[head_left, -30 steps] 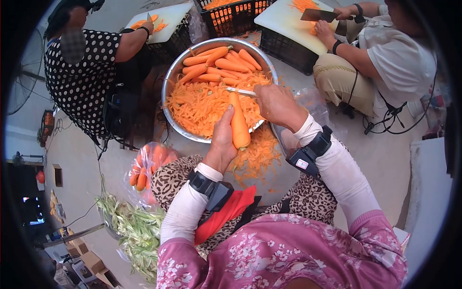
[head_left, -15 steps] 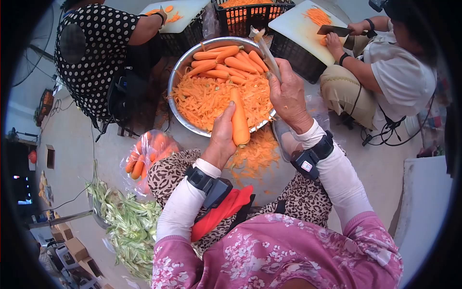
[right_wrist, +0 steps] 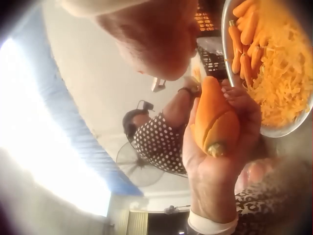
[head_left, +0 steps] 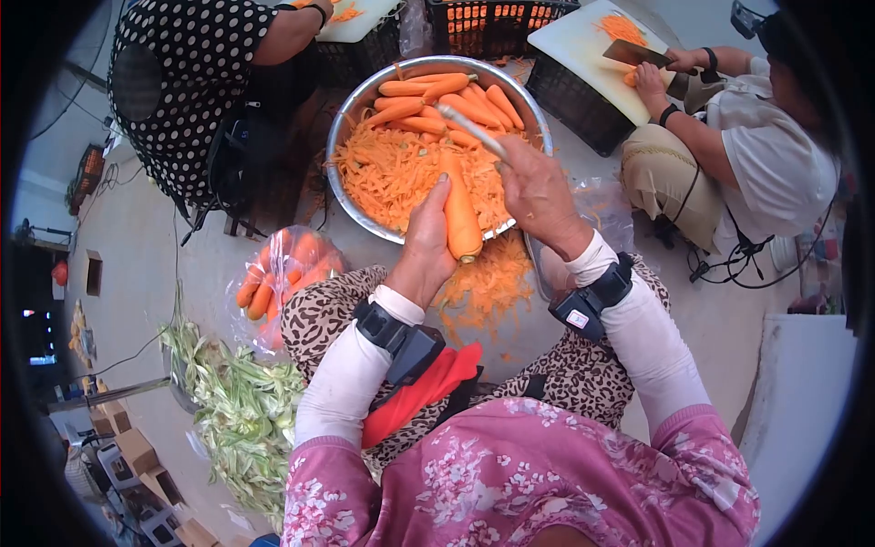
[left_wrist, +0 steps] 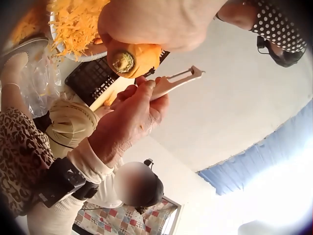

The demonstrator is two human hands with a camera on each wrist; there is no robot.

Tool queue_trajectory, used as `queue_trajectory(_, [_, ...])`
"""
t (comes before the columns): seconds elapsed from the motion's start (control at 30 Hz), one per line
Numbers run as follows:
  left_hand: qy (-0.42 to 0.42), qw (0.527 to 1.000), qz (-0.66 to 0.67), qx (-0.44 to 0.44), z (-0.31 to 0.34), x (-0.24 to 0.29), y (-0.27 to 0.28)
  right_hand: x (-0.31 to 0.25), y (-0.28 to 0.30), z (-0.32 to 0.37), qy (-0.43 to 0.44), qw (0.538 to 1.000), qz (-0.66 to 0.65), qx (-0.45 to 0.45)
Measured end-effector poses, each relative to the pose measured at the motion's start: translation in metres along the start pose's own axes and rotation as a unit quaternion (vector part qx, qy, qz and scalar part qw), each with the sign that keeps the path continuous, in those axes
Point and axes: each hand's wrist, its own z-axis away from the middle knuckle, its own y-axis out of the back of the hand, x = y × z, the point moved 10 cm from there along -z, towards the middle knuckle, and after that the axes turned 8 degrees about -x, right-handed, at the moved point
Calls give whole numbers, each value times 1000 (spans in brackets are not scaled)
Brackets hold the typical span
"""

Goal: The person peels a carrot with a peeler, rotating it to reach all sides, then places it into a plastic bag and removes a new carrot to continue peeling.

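Note:
In the head view my left hand grips a thick orange carrot, its stem end toward me, over the near edge of a metal bowl. My right hand holds a pale-handled peeler just right of the carrot. The left wrist view shows the peeler in the right hand, apart from the carrot. Cradled in the left palm, the carrot shows a raised edge along its surface in the right wrist view. Whole carrots and orange shreds fill the bowl.
Two people sit across from me; the right one cuts on a white board with a cleaver. A bag of carrots and pale green husks lie at left. Shreds lie below the bowl, near a black crate.
The right hand rose away to the right with the peeler, then came back down toward the carrot. The left hand keeps hold of the carrot. The head view has shifted slightly.

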Motion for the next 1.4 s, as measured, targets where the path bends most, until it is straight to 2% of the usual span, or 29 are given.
queue_trajectory(0.03, [-8, 1000, 11, -3, 0, 2, -5, -4, 18, -1, 2, 994, -61, 88])
queue_trajectory(0.07, [-17, 1000, 19, -6, 0, 4, -8, -3, 12, -1, 8, 994, -70, 82])
queue_trajectory(0.13, [-33, 999, 2, 18, 1, 9, 1, 14, -41, 0, -44, 988, 44, -144])
queue_trajectory(0.17, [-26, 1000, 0, 14, -2, 7, 5, 20, -51, 2, -61, 984, 16, -164])
queue_trajectory(0.2, [-15, 1000, -2, 10, -2, 6, 4, 14, -51, 0, -61, 984, 16, -166])
queue_trajectory(0.27, [-30, 999, -7, 19, -1, 7, 5, -2, -13, -5, -25, 998, -66, 5])
queue_trajectory(0.3, [-35, 999, -4, 14, -1, 9, 4, -1, -15, -4, -25, 998, -66, 1])
queue_trajectory(0.37, [-41, 999, -6, 8, -1, 12, 1, -5, -31, -5, 1, 997, -1, -77])
queue_trajectory(0.4, [-37, 999, 8, 14, -1, 12, 2, -4, -32, -6, 4, 997, -2, -73])
queue_trajectory(0.47, [-33, 999, 21, 22, -1, 11, 5, 8, -46, -3, -52, 991, 13, -121])
queue_trajectory(0.5, [-43, 999, 13, 27, 0, 13, 6, 8, -47, -3, -52, 991, 12, -124])
queue_trajectory(0.57, [-55, 998, 5, 34, 2, 14, 6, 9, -27, -5, -59, 996, -68, -29])
queue_trajectory(0.6, [-67, 998, -3, 21, 5, 19, -1, 14, -32, -3, -59, 995, -69, -29])
queue_trajectory(0.67, [-80, 997, -14, 7, 7, 25, -8, 16, -68, 1, -15, 958, -254, -134])
queue_trajectory(0.7, [-74, 997, -15, 25, 8, 25, -5, 11, -66, -1, -14, 958, -254, -134])
queue_trajectory(0.77, [-71, 996, -13, 46, 9, 24, 1, 26, -71, 1, -143, 917, -347, -137])
queue_trajectory(0.83, [-87, 996, -20, 7, 8, 28, -7, 20, -62, -1, -157, 917, -343, -130])
queue_trajectory(1.07, [-122, 992, 43, 2, 10, 28, -12, 19, -70, -3, -143, 947, -257, -132])
queue_trajectory(1.4, [-86, 995, -49, 20, 16, 24, -14, 13, -79, -3, -148, 934, -271, -180])
